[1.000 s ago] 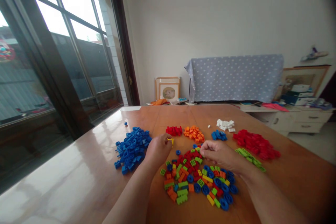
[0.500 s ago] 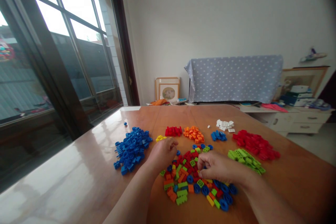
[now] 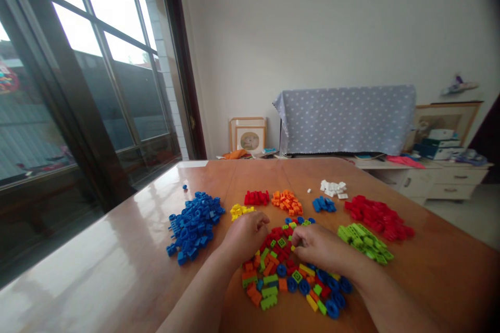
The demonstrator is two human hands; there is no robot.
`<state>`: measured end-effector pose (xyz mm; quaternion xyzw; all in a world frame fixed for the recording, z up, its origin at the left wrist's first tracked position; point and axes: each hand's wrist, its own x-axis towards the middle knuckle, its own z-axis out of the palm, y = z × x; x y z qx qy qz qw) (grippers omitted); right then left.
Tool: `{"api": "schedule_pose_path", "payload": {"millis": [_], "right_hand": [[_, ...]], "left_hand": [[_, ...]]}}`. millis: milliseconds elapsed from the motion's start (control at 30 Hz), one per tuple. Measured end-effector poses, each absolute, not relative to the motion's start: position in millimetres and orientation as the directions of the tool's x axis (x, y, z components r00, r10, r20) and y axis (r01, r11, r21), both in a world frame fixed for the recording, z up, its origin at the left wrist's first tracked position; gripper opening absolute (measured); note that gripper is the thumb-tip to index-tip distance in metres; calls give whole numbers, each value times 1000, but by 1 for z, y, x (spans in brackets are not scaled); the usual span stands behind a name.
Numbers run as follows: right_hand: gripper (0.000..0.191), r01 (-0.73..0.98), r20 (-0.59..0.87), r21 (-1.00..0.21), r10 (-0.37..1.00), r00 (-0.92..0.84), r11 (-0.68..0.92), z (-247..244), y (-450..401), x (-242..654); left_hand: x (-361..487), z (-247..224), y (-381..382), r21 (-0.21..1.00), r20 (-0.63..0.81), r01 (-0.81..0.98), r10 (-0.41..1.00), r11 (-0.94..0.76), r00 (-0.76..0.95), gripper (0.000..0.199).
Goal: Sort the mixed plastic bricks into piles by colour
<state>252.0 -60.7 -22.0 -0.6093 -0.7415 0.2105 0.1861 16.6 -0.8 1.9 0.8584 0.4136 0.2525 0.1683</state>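
Over the left side of a mixed pile of toy building bricks [image 3: 269,265] is my left hand [image 3: 248,231], its fingers curled together. What it holds, if anything, is hidden. My right hand [image 3: 318,244] is above the pile's upper right part, thumb and fingertips pinched. A small yellow brick [image 3: 292,248] shows at those fingertips. Red, green, orange, yellow and blue pieces, some of them round, lie loose in the pile. Just beyond my left hand sits a small heap of yellow bricks [image 3: 239,211].
Sorted heaps surround the pile: blue bricks [image 3: 197,226] at left, red bricks [image 3: 257,197] and orange bricks [image 3: 287,202] behind, small blue bricks [image 3: 324,204], white bricks [image 3: 333,188], red pieces [image 3: 378,217] and green bricks [image 3: 365,242] to the right. All lie on a glossy wooden table [image 3: 128,260].
My left hand has moved slightly down and right, from beside the yellow heap toward the mixed pile. My right hand has drawn back a little from the pile's middle, the yellow brick moving with it.
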Motion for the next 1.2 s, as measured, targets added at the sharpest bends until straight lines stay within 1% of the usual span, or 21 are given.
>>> {"api": "schedule_pose_path", "payload": {"millis": [133, 300, 400, 467, 600, 700, 833, 1000, 1200], "right_hand": [[12, 853, 68, -490, 984, -165, 177, -20, -60, 253], [6, 850, 63, -494, 983, -174, 182, -18, -62, 252], [7, 852, 59, -494, 984, -168, 175, -18, -62, 252], [8, 842, 58, -512, 985, -164, 171, -18, -61, 252], [9, 776, 72, -609, 986, -150, 162, -19, -58, 248], [10, 736, 85, -655, 985, -152, 170, -19, -58, 244], [10, 713, 114, -671, 979, -172, 203, -16, -60, 240], [10, 703, 131, -679, 977, -169, 213, -15, -59, 238], [16, 670, 157, -706, 974, -164, 227, -15, -58, 238]], "left_hand": [[20, 3, -4, 501, 286, 605, 778, -619, 559, 24], [21, 4, -6, 498, 281, 585, 757, -640, 590, 22], [24, 3, -10, 494, 295, 564, 738, -662, 607, 22], [26, 3, -14, 489, 303, 543, 716, -683, 629, 22], [32, 1, -22, 474, 289, 502, 667, -723, 687, 19], [35, -1, -24, 468, 274, 505, 662, -725, 697, 16], [35, -4, -22, 474, 279, 530, 691, -703, 666, 17], [34, -7, -20, 500, 279, 519, 696, -694, 662, 16], [32, -2, -19, 481, 287, 557, 722, -677, 630, 15]]}}
